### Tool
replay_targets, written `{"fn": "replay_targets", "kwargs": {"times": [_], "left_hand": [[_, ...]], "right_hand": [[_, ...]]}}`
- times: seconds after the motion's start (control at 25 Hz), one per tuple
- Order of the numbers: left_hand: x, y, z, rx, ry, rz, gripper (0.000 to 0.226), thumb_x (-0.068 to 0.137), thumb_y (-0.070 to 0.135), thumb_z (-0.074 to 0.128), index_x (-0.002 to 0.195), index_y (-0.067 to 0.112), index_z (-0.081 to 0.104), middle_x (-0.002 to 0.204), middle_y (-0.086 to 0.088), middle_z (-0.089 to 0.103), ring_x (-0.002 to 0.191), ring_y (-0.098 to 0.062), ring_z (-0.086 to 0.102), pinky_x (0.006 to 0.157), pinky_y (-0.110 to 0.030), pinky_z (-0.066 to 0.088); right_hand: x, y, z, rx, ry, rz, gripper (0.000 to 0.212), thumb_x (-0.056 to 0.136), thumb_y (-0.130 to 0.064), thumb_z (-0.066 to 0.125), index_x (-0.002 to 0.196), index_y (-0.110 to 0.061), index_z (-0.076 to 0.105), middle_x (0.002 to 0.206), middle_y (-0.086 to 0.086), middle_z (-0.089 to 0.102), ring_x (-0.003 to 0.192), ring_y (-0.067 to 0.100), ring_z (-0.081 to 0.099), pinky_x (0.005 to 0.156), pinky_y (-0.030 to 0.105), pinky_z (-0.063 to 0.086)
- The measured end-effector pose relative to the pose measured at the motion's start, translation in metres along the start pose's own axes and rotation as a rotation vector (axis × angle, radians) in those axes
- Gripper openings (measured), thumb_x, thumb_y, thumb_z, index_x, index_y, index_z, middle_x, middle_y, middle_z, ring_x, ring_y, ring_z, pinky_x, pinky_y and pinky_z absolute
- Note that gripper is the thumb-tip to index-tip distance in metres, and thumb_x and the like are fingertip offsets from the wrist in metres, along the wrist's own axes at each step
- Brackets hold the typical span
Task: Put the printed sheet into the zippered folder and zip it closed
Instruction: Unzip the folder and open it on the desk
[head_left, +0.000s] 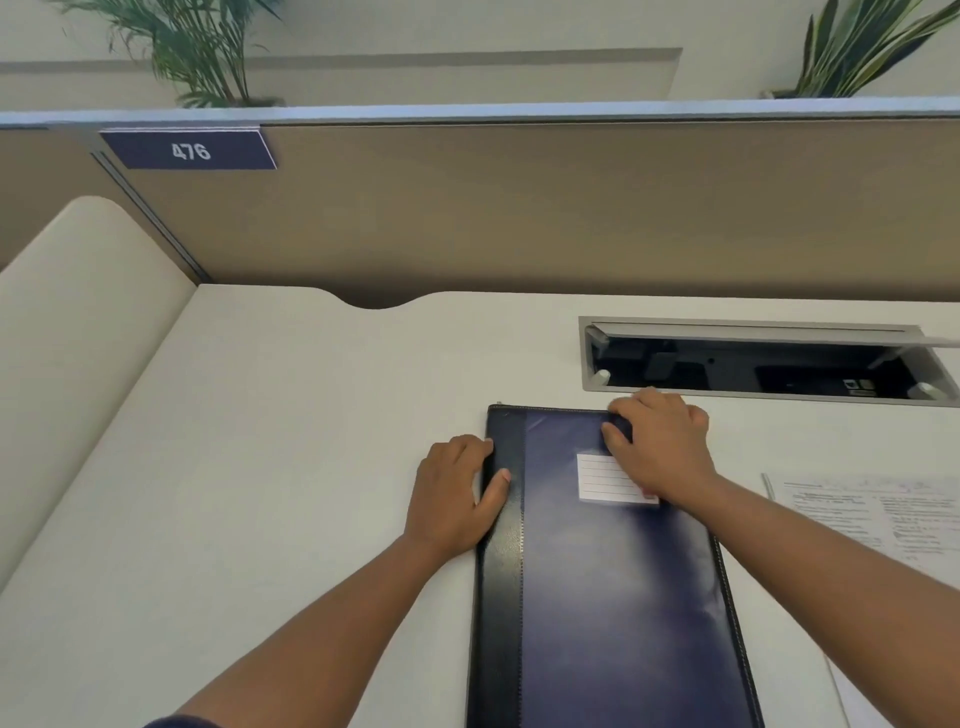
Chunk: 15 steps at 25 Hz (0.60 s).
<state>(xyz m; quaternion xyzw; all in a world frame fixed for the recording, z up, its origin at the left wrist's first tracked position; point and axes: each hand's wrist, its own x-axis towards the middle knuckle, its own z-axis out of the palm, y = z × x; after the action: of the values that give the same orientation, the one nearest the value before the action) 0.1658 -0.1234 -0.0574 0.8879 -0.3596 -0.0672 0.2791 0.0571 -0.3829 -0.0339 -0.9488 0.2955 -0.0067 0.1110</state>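
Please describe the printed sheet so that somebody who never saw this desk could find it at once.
Start at the white desk and find the dark blue zippered folder lying under both hands. The printed sheet lies flat on the desk to the right of that folder, beyond the right forearm, partly cut by the picture's edge. It is the only loose white paper covered with lines of small text; the folder's white label is small and ruled.

Open-plan office cubicle: numbered partition sign (189, 150), white desk (291, 415) with cable hatch (763, 361), potted plants (197, 52).
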Motion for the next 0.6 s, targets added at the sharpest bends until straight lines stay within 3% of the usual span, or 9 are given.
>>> {"fn": "replay_targets", "kwargs": {"times": [0.12, 0.16, 0.24, 0.32, 0.44, 0.6], "left_hand": [[0.002, -0.006, 0.007, -0.029, 0.027, -0.009, 0.053, 0.092, 0.052, 0.050, 0.131, 0.018, 0.061, 0.142, 0.001, 0.058, 0.122, -0.023, 0.052, 0.102, -0.040, 0.043], [0.003, -0.008, 0.009, -0.027, 0.023, -0.008, 0.053, 0.092, 0.053, 0.050, 0.132, 0.019, 0.060, 0.146, 0.002, 0.056, 0.123, -0.022, 0.050, 0.103, -0.040, 0.042], [0.003, -0.010, 0.011, -0.017, 0.021, 0.000, 0.052, 0.092, 0.054, 0.051, 0.132, 0.021, 0.059, 0.147, 0.004, 0.054, 0.123, -0.022, 0.051, 0.102, -0.041, 0.043], [0.004, -0.010, 0.011, -0.023, 0.034, 0.005, 0.050, 0.092, 0.053, 0.053, 0.131, 0.022, 0.058, 0.147, 0.004, 0.055, 0.122, -0.022, 0.052, 0.101, -0.041, 0.044], [0.004, -0.012, 0.013, -0.033, 0.053, 0.007, 0.048, 0.091, 0.051, 0.056, 0.129, 0.022, 0.059, 0.145, 0.004, 0.056, 0.121, -0.020, 0.051, 0.101, -0.040, 0.044], [0.004, -0.013, 0.014, 0.003, 0.059, 0.027, 0.045, 0.091, 0.050, 0.056, 0.127, 0.022, 0.059, 0.146, 0.004, 0.055, 0.119, -0.023, 0.053, 0.099, -0.041, 0.045]], "right_hand": [[0.040, -0.029, -0.004, 0.097, -0.179, -0.119, 0.023, 0.097, -0.037, 0.051, 0.085, -0.037, 0.070, 0.090, -0.011, 0.068, 0.097, 0.026, 0.063, 0.083, 0.042, 0.037], [0.051, -0.037, -0.002, 0.121, -0.256, -0.171, 0.025, 0.099, -0.035, 0.049, 0.086, -0.039, 0.071, 0.093, -0.014, 0.071, 0.101, 0.026, 0.063, 0.085, 0.043, 0.038], [0.074, -0.053, 0.001, 0.141, -0.359, -0.267, 0.027, 0.103, -0.032, 0.049, 0.112, -0.039, 0.073, 0.122, -0.012, 0.070, 0.118, 0.024, 0.059, 0.100, 0.047, 0.040], [0.093, -0.067, 0.003, 0.193, -0.449, -0.340, 0.032, 0.104, -0.024, 0.050, 0.129, -0.033, 0.068, 0.139, -0.004, 0.063, 0.128, 0.023, 0.054, 0.109, 0.043, 0.040], [0.110, -0.087, 0.005, 0.205, -0.551, -0.443, 0.041, 0.101, -0.009, 0.049, 0.133, -0.028, 0.066, 0.130, 0.002, 0.064, 0.122, 0.024, 0.057, 0.106, 0.037, 0.043], [0.118, -0.104, 0.007, 0.093, -0.603, -0.553, 0.048, 0.092, 0.003, 0.050, 0.121, -0.028, 0.075, 0.122, 0.001, 0.070, 0.111, 0.021, 0.063, 0.096, 0.038, 0.051]]}}
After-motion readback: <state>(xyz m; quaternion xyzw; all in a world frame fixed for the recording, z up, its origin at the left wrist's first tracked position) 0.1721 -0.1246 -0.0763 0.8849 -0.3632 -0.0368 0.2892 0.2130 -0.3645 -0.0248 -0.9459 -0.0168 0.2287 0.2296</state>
